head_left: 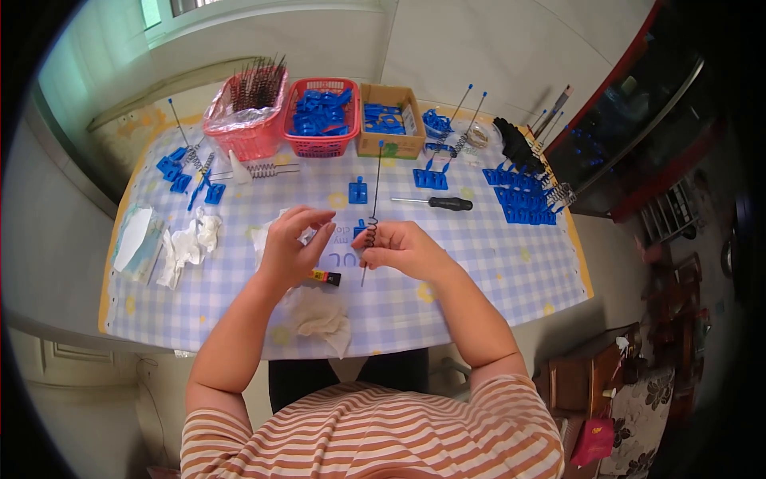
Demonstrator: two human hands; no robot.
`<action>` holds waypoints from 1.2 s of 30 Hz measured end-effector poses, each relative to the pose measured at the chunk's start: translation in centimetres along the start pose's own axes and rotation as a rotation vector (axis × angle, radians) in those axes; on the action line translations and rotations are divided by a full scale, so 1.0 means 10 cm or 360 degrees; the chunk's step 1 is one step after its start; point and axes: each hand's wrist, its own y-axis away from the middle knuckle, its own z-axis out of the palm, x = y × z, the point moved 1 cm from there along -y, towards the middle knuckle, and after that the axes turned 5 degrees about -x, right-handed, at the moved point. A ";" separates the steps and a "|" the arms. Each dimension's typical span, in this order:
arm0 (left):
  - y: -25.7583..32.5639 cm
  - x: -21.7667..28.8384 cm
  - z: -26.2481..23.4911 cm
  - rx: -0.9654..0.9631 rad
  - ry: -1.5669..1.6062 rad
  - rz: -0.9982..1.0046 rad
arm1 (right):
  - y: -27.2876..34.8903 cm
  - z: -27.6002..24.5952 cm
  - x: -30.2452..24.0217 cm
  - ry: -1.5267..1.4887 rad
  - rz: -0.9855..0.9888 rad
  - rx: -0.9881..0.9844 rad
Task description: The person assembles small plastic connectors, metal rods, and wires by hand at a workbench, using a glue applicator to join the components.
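My right hand (407, 249) grips a dark metal rod with a coiled spring section (372, 231) between thumb and fingers. The rod stands nearly upright, with a blue tip at its far end. Left of it, my left hand (294, 246) hovers with thumb and forefinger apart, holding nothing that I can see. Beside the coil sits a small blue plastic piece (359, 228), partly covered by my right fingers. A flat blue plastic part (358, 191) lies farther back. Just below my left hand is a small tube with a black cap (327, 278).
Along the back stand a pink basket of coiled rods (231, 142), a red basket (321, 146) and a cardboard box (391, 147) of blue parts. A screwdriver (448, 203) lies right of centre. Blue assemblies (523, 199) cluster at right; crumpled tissues (188, 247) lie at left.
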 end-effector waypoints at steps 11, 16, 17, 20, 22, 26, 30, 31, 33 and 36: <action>-0.05 -0.14 -0.19 0.0050 0.1316 -0.0496 | 0.08 0.10 -0.11 0.0395 0.0324 -0.0549; -0.05 -0.15 -0.19 -0.0049 0.1559 -0.0522 | 0.07 0.09 -0.09 0.0395 0.0397 -0.0636; -0.06 -0.15 -0.19 -0.0048 0.1558 -0.0521 | 0.07 0.09 -0.09 0.0396 0.0396 -0.0637; -0.05 -0.16 -0.19 -0.0040 0.1473 -0.0530 | 0.07 0.09 -0.09 0.0473 0.0408 -0.0635; -0.04 -0.19 -0.18 -0.0024 0.1412 -0.0486 | 0.07 0.09 -0.09 0.0505 0.0385 -0.0641; -0.04 -0.22 -0.17 -0.0013 0.1386 -0.0480 | 0.08 0.10 -0.11 0.0476 0.0414 -0.0618; -0.04 -0.22 -0.16 0.0014 0.1348 -0.0491 | 0.07 0.10 -0.07 0.0480 0.0413 -0.0612; -0.04 -0.22 -0.16 0.0019 0.1338 -0.0492 | 0.07 0.09 -0.06 0.0476 0.0399 -0.0616; -0.04 -0.22 -0.16 0.0019 0.1338 -0.0497 | 0.07 0.10 -0.07 0.0478 0.0408 -0.0613; -0.06 -0.15 -0.16 0.0057 0.1373 -0.0542 | 0.07 0.10 -0.08 0.0457 0.0421 -0.0597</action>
